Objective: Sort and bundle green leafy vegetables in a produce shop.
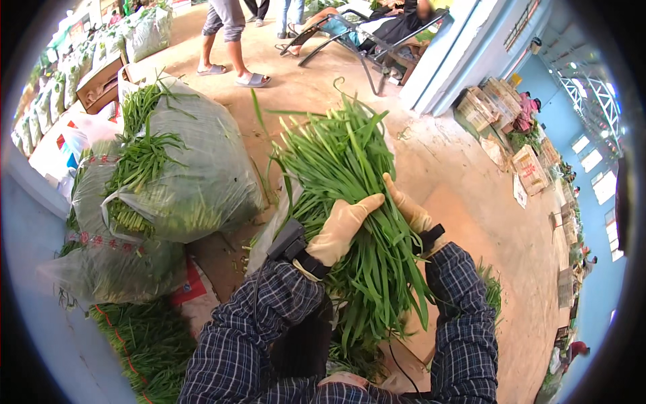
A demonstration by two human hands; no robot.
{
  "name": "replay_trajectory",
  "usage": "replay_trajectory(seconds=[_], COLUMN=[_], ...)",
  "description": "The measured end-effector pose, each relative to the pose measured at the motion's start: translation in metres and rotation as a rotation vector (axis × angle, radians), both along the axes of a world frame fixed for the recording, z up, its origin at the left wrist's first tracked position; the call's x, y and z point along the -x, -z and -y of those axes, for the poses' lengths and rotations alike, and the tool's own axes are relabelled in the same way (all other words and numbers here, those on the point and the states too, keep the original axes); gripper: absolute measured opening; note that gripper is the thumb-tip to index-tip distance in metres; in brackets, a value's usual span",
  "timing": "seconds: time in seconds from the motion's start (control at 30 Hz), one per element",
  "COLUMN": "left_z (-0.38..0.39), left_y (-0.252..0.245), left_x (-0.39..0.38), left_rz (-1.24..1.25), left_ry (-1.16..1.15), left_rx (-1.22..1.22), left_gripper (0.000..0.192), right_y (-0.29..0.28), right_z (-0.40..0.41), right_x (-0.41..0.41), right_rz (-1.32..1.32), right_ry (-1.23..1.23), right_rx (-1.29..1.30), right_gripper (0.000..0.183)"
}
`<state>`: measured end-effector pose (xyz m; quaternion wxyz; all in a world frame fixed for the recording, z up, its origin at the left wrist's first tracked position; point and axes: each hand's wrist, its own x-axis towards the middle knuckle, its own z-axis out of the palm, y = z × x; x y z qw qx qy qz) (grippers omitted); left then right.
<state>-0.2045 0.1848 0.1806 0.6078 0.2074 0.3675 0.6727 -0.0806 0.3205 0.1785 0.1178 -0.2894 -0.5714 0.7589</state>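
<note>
A thick bunch of long flat green leaves, which look like garlic chives [348, 156], is held up in front of me. My left hand [340, 224], in a pale rubber glove, grips the bunch from the left with its thumb across the leaves. From the right, my right hand [406, 204], gloved the same way, closes around it. Paler cut stem ends point away from me, and the leaf tips hang towards my lap. Part of a translucent plastic bag [275, 222] shows beneath the bunch. The fingers under the leaves are hidden.
Large plastic bags of greens [202, 151] stand close on my left. More greens [146, 348] lie below them by the blue wall [30, 252]. A person in sandals [227, 35] stands ahead, and another lies on a folding recliner [353, 35]. Cardboard boxes [530, 169] line the right side.
</note>
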Motion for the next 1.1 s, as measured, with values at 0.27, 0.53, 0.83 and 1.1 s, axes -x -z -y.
replay_trajectory(seconds=[0.27,0.53,0.83,1.1], left_z=[0.048,0.021,-0.024,0.013], left_y=[-0.079,-0.074,0.040,0.125], left_x=[-0.086,-0.204,-0.369,-0.402], left_rz=[-0.055,-0.671,-0.420,-0.226], left_ry=[-0.167,-0.193,-0.073,0.276], left_rx=[-0.453,-0.513,-0.115,0.235], left_gripper=[0.034,0.042,0.046,0.049], right_y=[-0.114,-0.164,-0.111,0.103], right_z=[0.064,-0.025,-0.016,-0.037], right_x=[-0.072,-0.186,-0.158,-0.214], right_rz=[-0.103,0.065,0.216,0.440], right_ry=[0.055,-0.349,-0.541,-0.332], right_rx=[-0.321,-0.950,-0.924,-0.959], right_gripper=[0.067,0.049,0.045,0.057])
